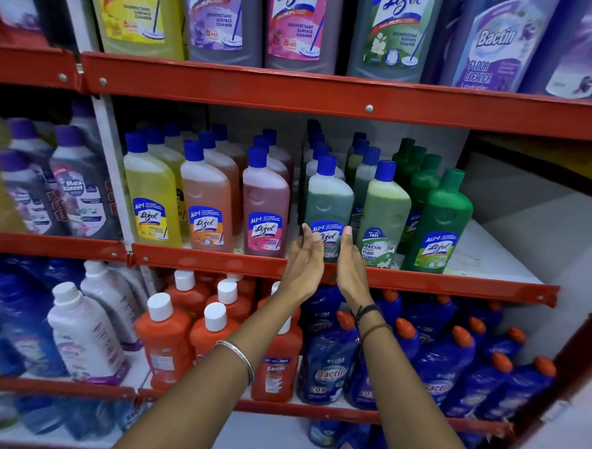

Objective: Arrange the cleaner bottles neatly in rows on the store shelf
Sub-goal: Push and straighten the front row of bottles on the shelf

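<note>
On the middle shelf cleaner bottles stand in rows running front to back: yellow, orange, pink, dark green with blue cap, pale green Bactin and solid green. My left hand and my right hand are raised with flat palms facing each other, either side of the front dark green bottle's lower part. Fingers are straight and apart. I cannot tell whether they touch the bottle; neither hand grips it.
The shelf's white board is bare to the right of the solid green row. Large Lizol bottles fill the shelf above. Below stand orange bottles and blue Bactin bottles. Purple-capped bottles sit left of the upright post.
</note>
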A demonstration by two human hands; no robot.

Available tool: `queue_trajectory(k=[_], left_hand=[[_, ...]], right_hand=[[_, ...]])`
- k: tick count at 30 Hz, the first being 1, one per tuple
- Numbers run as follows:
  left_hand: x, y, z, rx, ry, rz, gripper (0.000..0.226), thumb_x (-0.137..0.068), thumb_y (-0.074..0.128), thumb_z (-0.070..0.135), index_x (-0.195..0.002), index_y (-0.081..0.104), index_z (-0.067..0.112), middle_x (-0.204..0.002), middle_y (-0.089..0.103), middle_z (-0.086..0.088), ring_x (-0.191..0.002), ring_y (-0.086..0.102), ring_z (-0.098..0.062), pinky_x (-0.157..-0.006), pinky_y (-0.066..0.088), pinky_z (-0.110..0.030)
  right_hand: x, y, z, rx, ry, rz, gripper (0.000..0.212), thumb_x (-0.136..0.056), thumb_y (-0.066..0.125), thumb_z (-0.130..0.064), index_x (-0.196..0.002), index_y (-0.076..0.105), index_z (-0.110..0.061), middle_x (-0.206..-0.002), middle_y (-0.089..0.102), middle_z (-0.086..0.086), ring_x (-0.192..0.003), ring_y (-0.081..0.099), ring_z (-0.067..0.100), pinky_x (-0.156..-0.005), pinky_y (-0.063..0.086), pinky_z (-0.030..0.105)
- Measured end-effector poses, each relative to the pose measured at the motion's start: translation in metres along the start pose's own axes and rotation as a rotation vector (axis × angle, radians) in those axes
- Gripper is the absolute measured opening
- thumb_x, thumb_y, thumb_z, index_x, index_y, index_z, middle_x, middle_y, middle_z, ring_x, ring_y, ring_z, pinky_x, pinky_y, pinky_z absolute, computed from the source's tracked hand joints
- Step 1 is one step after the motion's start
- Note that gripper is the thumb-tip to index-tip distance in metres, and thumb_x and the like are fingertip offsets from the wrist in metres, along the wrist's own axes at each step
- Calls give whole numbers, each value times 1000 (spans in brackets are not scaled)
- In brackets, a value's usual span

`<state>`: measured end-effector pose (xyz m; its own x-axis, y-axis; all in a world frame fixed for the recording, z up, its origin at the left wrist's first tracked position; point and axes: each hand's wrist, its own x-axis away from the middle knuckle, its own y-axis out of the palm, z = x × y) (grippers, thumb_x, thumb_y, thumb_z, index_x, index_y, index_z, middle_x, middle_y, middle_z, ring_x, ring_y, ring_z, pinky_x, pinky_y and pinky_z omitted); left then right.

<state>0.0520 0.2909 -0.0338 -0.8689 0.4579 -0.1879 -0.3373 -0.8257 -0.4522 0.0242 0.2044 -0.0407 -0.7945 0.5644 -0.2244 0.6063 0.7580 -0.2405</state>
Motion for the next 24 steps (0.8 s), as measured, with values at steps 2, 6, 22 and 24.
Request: queue_trajectory(k=[2,6,22,24], left_hand=[[6,-3,-4,-5,82,44,64,-94,18,53,-148,10,21,-157,20,-8,-144,19,-24,-116,17,-38],[16,-28,-21,102,271,489,59,-91,29,49,-136,40,12,-145,39,-10,-136,33,-16,-114,25,-28],[0,-75,-71,58,90,169,59,-98,22,39,-148,8,12,-160,4,-6,-147,1,-14,-119,2,-27],[2,-83,-74,83,107,143,58,-97,23,42,-147,15,13,-160,8,-4,-146,5,-12,-116,3,-22]], right_hand=[[7,8,0,-23,-44,112,90,-80,7,-80,-125,57,-18,-133,58,8,-124,50,21,-109,37,42],[35,37,-7,-59,-257,197,71,-90,23,-60,-130,53,-10,-136,53,7,-126,46,15,-109,33,28],[27,114,-21,-41,2,85,93,-78,15,-81,-137,47,-16,-142,52,10,-133,46,20,-114,34,45],[32,117,-31,-31,-4,102,75,-90,21,-65,-140,43,-14,-146,47,11,-137,42,21,-117,29,43]])
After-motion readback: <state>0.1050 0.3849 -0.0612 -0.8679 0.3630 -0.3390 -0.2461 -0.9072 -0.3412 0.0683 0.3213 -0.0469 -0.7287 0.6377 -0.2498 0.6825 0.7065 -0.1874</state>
